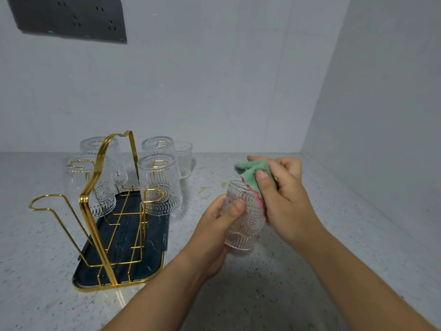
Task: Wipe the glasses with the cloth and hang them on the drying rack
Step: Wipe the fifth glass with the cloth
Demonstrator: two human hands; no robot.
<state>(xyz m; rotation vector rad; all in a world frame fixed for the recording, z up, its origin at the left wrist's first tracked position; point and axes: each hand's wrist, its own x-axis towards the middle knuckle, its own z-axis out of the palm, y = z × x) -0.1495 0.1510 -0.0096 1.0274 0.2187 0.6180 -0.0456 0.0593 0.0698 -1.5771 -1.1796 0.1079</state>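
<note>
My left hand (220, 225) grips a clear embossed glass (248, 225) above the counter, thumb across its side. My right hand (284, 189) holds a green cloth with a pink edge (253, 173) bunched against the glass's rim and far side. To the left stands the gold wire drying rack (95, 187) on a dark tray (133, 237). Several clear glasses hang upside down on its pegs, among them one at the near right (164, 187) and one at the near left (83, 187). Two front pegs are bare.
One more glass (183, 158) stands on the speckled counter (262, 283) behind the rack. Grey walls close the back and the right side. A dark socket panel (69, 17) is on the back wall at upper left. Faint ring stains mark the counter near the rack.
</note>
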